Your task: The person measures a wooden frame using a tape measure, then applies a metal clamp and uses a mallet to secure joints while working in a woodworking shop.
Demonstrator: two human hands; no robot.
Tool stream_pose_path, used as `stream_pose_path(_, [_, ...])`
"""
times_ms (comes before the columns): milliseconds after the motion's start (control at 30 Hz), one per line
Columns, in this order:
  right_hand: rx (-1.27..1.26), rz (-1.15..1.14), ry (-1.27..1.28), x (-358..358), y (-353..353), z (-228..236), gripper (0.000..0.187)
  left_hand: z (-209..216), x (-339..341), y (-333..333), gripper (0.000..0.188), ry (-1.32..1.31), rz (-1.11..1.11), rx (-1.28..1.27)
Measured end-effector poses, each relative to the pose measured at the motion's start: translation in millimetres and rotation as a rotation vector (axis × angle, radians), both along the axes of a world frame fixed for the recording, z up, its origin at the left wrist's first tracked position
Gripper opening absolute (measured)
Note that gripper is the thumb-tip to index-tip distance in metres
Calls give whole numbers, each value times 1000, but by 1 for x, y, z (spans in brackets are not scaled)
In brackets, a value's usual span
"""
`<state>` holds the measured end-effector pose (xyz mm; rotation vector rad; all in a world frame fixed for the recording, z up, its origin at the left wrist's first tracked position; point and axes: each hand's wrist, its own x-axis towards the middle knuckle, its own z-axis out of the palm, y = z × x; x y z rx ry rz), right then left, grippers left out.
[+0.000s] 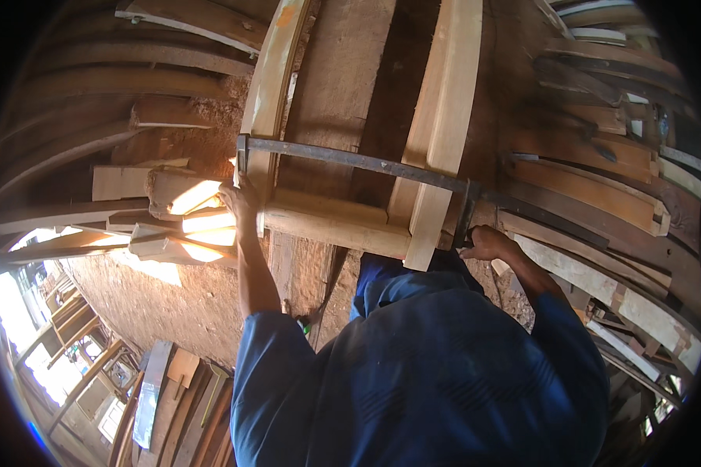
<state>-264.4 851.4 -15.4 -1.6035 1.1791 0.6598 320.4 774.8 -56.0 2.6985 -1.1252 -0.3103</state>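
Observation:
A long dark metal bar clamp (358, 160) lies across a pale wooden frame. The frame has a left rail (266, 93), a right rail (453, 86) and a crosspiece (331, 224) joining them near my body. My left hand (243, 201) is closed at the clamp's left jaw, against the outer side of the left rail. At the clamp's other end, my right hand (487, 243) is closed around its screw end, just outside the right rail. The small part inside my right fist is mostly hidden.
Stacked boards (592, 179) crowd the right side. Timber offcuts (179, 206), some brightly sunlit, lie close to my left hand. Beneath the frame runs a wide brown plank (331, 86). More boards (187, 397) stand at lower left, beside a dusty floor (163, 311).

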Motion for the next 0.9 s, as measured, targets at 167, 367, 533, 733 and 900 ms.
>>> stream_pose_path(167, [85,-18,-43,9,-8,12,52,11,-90,116,71,-110,-122,-264])
stream_pose_path(367, [39,-20,-169,40,8,3,55,13,-244,207,52,1280,-102,-52])
stream_pose_path(533, [-2,-43,-138,40,15,-2,55,3,-268,205,54,1512,198,-166])
stream_pose_path(733, [-555,-67,-147,46,47,40,39,-10,-251,210,51,1296,-36,80])
stream_pose_path(900, [-417,-86,76,50,48,19,36,26,-257,188,51,1309,-31,76])
